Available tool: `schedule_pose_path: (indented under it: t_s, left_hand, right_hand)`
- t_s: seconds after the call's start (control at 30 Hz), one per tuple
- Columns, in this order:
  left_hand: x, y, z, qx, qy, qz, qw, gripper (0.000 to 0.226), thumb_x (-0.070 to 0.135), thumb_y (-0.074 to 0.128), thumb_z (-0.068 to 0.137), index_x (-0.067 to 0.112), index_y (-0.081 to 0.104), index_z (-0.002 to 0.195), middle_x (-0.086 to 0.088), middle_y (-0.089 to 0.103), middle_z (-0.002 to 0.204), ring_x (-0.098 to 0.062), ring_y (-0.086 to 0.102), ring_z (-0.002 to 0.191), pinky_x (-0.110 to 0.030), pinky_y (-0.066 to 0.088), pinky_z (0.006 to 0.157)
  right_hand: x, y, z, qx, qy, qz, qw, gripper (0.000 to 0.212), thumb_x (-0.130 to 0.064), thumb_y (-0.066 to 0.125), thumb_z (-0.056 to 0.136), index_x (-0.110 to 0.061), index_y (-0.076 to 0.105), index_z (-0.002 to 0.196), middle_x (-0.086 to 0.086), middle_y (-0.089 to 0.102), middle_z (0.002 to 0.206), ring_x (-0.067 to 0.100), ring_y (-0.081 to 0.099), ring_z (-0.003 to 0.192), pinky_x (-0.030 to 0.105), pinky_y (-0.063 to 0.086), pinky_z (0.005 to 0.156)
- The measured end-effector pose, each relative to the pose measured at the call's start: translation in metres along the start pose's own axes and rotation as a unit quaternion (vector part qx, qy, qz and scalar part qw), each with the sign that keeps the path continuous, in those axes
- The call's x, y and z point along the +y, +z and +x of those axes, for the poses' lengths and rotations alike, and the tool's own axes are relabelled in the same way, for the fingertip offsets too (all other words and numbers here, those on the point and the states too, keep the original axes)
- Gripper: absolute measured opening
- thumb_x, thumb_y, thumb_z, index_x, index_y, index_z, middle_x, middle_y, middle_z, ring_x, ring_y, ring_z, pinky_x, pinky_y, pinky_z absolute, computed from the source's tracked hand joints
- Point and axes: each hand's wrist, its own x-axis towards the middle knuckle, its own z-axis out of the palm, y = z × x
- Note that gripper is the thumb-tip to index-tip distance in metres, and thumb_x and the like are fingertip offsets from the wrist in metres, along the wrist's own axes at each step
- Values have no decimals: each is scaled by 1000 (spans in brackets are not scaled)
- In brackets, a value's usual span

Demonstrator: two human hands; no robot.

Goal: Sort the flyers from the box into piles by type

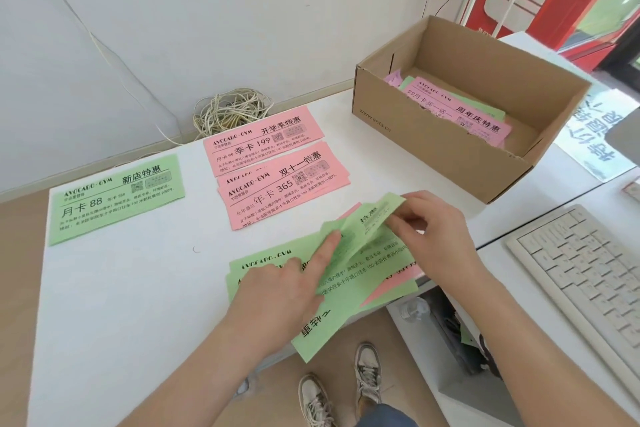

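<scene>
We see thin, matt paper flyers (pixel 114 198) on a smooth, even table (pixel 138 288), a dull corrugated cardboard box (pixel 433 149), pale fibrous twine (pixel 228 111), and a matt plastic keyboard (pixel 581 270).

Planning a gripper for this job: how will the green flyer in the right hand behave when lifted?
Probably floppy: the green flyer bends where the right hand pinches it. Likely very light, since a fingertip pinch holds it up. It may slide easily: the left hand presses the pile, and one sheet overhangs the table.
</scene>
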Motion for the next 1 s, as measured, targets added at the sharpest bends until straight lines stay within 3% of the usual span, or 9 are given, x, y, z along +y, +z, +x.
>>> schedule_pose_path:
  t_s: [0.07, 0.13, 0.23, 0.3, 0.37, 0.47, 0.8, 0.93, 1.0]
  left_hand:
    - [-6, -1, 2, 10, -42, -5, 999, 100, 26, 46, 94, 42, -48, 125, 2, 63, 89, -28, 56, 63, -34, 40, 55]
    - [-17, -4, 1, 3, -106, -59, 993, 95, 23, 40, 97, 46, -49, 121, 1, 64, 80, -27, 46, 58, -32, 38, 59]
    - [-27, -8, -5, 23, -172, -167, 970, 83, 29, 38, 100, 52, -39, 122, -3, 63, 76, -30, 52, 62, -31, 34, 61]
    - [-27, -7, -9, 44, -185, -202, 961, 93, 27, 43, 98, 60, -42, 118, -7, 66, 78, -34, 59, 67, -33, 38, 61]
    - [-25, -4, -11, 51, -188, -208, 959, 99, 26, 46, 97, 64, -43, 113, -11, 69, 88, -37, 62, 72, -36, 42, 63]
    - [-21, -8, -9, 43, -205, -203, 956, 97, 26, 44, 97, 64, -44, 111, -10, 68, 93, -35, 61, 74, -35, 42, 65]
    - [-9, -10, -7, 34, -230, -149, 961, 79, 30, 39, 99, 49, -32, 129, -5, 70, 92, -32, 62, 75, -32, 33, 62]
    - [-9, -9, -7, 37, -232, -137, 962, 78, 32, 39, 98, 47, -32, 127, -5, 69, 90, -30, 63, 74, -33, 36, 62]
    - [-9, -10, -6, 38, -235, -138, 961, 79, 32, 41, 98, 47, -31, 127, -5, 69, 88, -30, 63, 74, -32, 35, 61]
  right_hand:
    - [-7, -1, 6, 16, 53, 137, 989, 11, -21, 65, 89, -26, 65, 98, -7, 64, 104, 7, 68, 81, 22, 54, 76]
    - [-5, -8, 12, 11, 78, 168, 983, 25, -28, 63, 89, -33, 59, 114, -12, 60, 114, 6, 67, 88, 26, 54, 78]
    - [10, -18, 12, -117, 56, 21, 991, 45, -35, 72, 81, -36, 55, 122, -14, 55, 125, 1, 55, 108, 27, 49, 91]
    - [20, -19, 8, -234, 25, -115, 965, 63, -40, 76, 76, -36, 48, 132, -12, 43, 140, 7, 39, 128, 26, 35, 106]
    - [25, -16, 6, -293, -4, -204, 934, 73, -44, 75, 76, -39, 40, 139, -10, 29, 149, 10, 23, 138, 25, 25, 110]
    - [27, -14, 8, -309, -56, -285, 906, 69, -45, 69, 80, -44, 36, 140, -11, 22, 153, 10, 18, 138, 26, 27, 108]
    - [16, -19, 24, -375, -167, -412, 813, 62, -39, 56, 88, -34, 30, 144, 4, 26, 153, 23, 31, 135, 35, 37, 106]
    - [13, -28, 34, -412, -164, -404, 800, 55, -40, 50, 93, -34, 34, 145, 6, 26, 155, 23, 32, 137, 33, 30, 111]
    - [15, -32, 39, -415, -167, -383, 808, 42, -39, 47, 96, -35, 47, 137, 5, 31, 153, 22, 36, 136, 30, 32, 108]
